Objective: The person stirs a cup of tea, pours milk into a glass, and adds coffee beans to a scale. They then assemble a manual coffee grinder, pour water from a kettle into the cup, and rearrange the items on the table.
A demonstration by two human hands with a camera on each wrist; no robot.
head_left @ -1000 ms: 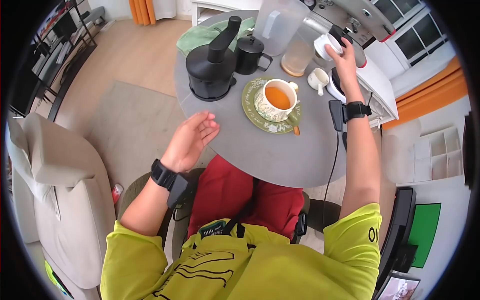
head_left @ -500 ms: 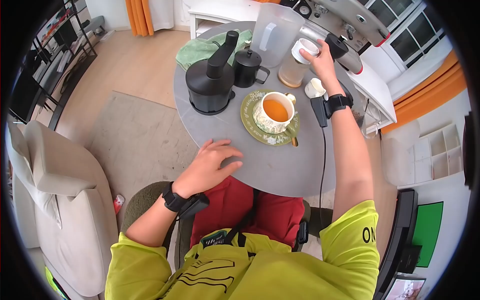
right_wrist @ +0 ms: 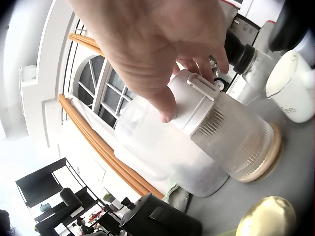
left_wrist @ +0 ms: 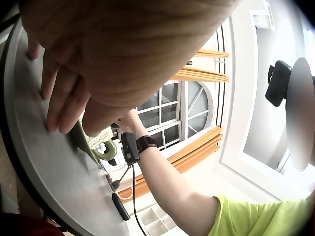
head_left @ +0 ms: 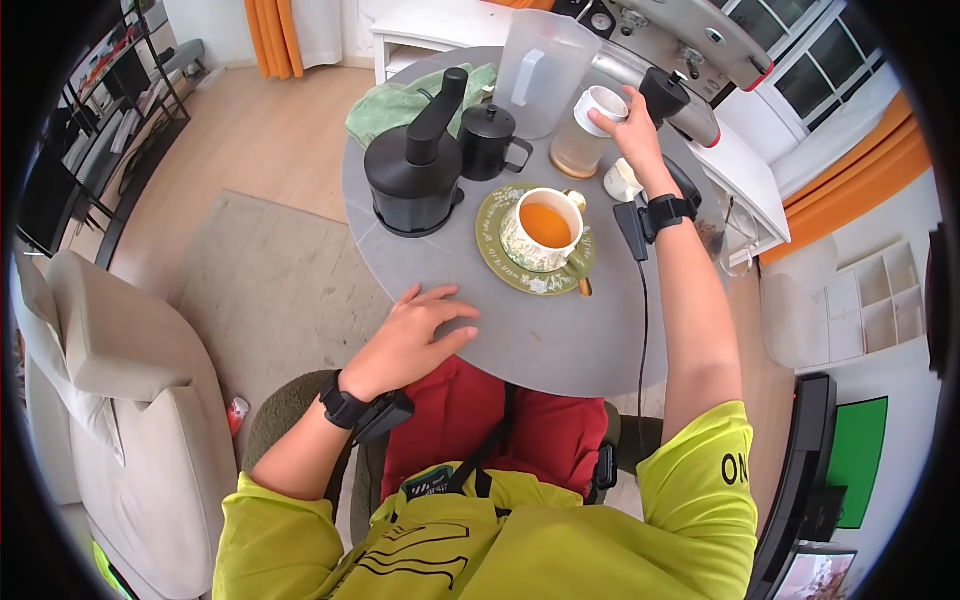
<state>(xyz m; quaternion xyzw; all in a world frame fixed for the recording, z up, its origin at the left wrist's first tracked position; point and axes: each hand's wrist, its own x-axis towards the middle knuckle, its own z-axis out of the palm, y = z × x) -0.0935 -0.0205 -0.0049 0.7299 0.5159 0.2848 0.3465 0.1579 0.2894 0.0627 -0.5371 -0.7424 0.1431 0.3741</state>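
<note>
At the back of the grey round table (head_left: 560, 350), my right hand (head_left: 637, 135) grips a white lid (head_left: 603, 103) from the side. In the right wrist view the lid sits on top of a clear ribbed jar (right_wrist: 234, 137) with a tan base, thumb on the near side and fingers behind. My left hand (head_left: 405, 340) holds nothing; its fingers are loosely bent, palm down, at the table's front left edge. Nearer me than the jar, a patterned cup (head_left: 540, 240) of orange-brown liquid stands on a green saucer (head_left: 493, 245).
A small white jug (head_left: 622, 180) stands under my right forearm. Left of the jar are a tall clear pitcher (head_left: 540, 75), a black lidded pot (head_left: 487, 145), a black appliance (head_left: 410, 185) with an upright spout and a green cloth (head_left: 385, 118). A cable (head_left: 643, 340) hangs from my right wrist.
My right hand has brought the white lid left and down onto the jar, where it stays. My left hand has turned palm down and moved in to the table edge.
</note>
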